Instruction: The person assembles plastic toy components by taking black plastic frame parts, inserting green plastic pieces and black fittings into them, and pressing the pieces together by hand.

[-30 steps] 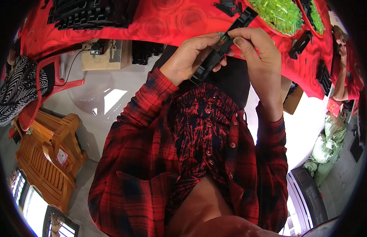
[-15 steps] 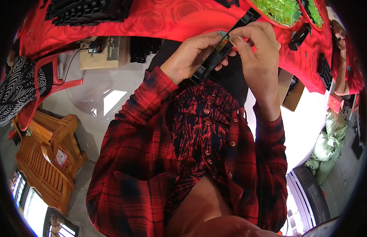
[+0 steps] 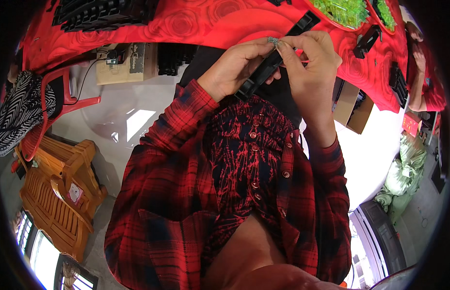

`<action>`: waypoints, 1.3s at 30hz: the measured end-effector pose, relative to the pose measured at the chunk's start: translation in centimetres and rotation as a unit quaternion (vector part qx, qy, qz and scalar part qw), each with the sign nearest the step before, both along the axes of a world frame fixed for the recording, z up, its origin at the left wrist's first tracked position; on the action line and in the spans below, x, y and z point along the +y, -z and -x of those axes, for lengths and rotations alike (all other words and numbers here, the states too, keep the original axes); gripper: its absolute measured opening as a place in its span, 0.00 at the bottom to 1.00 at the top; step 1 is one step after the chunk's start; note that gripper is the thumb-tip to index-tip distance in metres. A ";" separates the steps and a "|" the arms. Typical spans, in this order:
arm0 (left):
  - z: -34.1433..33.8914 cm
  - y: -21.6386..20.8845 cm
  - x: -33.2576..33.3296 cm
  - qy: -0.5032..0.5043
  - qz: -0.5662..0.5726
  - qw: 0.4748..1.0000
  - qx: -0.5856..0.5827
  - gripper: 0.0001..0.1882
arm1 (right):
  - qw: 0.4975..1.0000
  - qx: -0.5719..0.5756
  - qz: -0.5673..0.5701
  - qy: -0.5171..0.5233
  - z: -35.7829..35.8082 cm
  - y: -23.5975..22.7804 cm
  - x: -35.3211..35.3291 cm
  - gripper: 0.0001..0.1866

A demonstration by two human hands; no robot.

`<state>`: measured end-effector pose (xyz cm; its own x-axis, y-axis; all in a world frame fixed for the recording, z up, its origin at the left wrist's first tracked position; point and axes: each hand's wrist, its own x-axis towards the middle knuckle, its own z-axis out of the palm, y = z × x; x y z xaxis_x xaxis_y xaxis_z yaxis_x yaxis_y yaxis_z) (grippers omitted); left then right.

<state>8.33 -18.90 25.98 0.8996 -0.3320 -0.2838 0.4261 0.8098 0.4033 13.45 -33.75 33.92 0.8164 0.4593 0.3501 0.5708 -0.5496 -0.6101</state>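
A long black plastic strip (image 3: 256,83) is held at a slant over my lap, near the front edge of the red-covered table. My left hand (image 3: 228,70) wraps round its lower part, fingers closed beneath it. A small grey, metallic-looking clump (image 3: 272,40) sits between that hand's thumb and forefinger, beside the strip. My right hand (image 3: 313,60) is closed in a pinch, its thumb and forefinger meeting at this clump. What exactly those fingertips grip is too small to tell. The strip's upper end sticks out past the right knuckles.
Stacked black plastic strips (image 3: 104,15) lie on the red tablecloth (image 3: 186,24) at left. Red-rimmed trays of green pieces (image 3: 338,12) stand at the far right, near another black piece (image 3: 367,42). Cardboard boxes (image 3: 121,67) are under the table. A person's arm (image 3: 419,72) shows at right.
My right fingertips have moved up and left from the strip's middle to the grey clump. The orange-brown spot seen on the strip earlier is now hidden.
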 end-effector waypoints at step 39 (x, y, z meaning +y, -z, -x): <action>1.2 -1.9 -2.2 -0.006 -0.384 0.913 -0.139 0.14 | 0.986 -0.128 0.101 0.027 0.8 1.8 -0.6 0.03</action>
